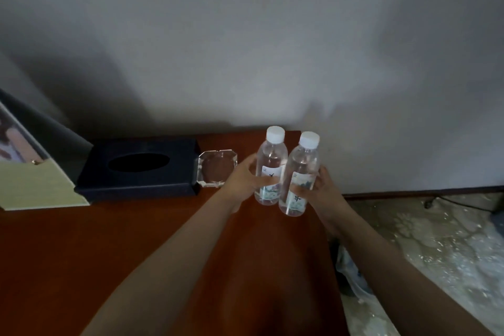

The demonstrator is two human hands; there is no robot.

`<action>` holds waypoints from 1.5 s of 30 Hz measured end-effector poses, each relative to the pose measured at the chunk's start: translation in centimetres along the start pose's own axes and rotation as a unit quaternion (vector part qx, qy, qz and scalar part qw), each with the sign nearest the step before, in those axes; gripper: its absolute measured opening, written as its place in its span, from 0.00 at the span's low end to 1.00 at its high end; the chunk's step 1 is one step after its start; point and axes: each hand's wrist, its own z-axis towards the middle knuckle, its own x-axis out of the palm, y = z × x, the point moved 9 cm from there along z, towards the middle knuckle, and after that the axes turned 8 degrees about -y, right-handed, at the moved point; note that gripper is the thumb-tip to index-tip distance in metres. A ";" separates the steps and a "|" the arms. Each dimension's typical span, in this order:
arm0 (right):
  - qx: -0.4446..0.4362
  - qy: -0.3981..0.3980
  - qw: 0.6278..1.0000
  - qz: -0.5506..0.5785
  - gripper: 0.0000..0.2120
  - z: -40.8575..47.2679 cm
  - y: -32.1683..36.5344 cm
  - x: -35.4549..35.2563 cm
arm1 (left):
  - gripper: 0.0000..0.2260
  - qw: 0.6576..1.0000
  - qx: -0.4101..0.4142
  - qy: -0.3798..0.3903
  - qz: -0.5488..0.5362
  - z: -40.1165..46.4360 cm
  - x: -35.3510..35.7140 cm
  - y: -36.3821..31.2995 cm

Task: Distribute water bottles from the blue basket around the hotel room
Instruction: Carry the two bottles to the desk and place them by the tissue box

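Note:
Two clear water bottles with white caps and pale labels are held upright side by side over the far right end of a red-brown wooden table (81,254). My left hand (242,180) grips the left bottle (271,155) around its middle. My right hand (321,185) grips the right bottle (301,166) from the right side. Whether the bottle bases touch the table cannot be told. The blue basket is not in view.
A square glass ashtray (216,172) lies just left of my left hand. A dark tissue box (139,169) and a cream folder stand (35,188) sit further left. A grey wall rises behind. Patterned carpet (436,240) lies to the right.

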 end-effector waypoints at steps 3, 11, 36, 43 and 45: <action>-0.008 -0.018 1.000 -0.008 0.31 1.7 0.3 0.7 | 0.24 1.000 0.018 -0.002 -0.015 1.9 -0.4 -0.6; -0.024 -0.035 0.999 -0.016 0.31 5.8 0.9 2.7 | 0.25 0.999 0.023 -0.024 -0.014 6.2 -2.6 -0.5; -0.067 0.044 0.995 -0.061 0.34 8.1 0.5 5.0 | 0.26 0.997 0.039 -0.061 0.041 5.4 -5.2 0.2; -0.063 0.048 0.995 -0.065 0.34 7.8 0.0 4.7 | 0.30 0.995 0.037 -0.068 0.055 5.1 -5.1 0.5; -0.067 0.052 0.994 -0.065 0.34 7.8 -0.2 4.8 | 0.31 0.995 0.031 -0.071 0.068 5.2 -5.2 0.7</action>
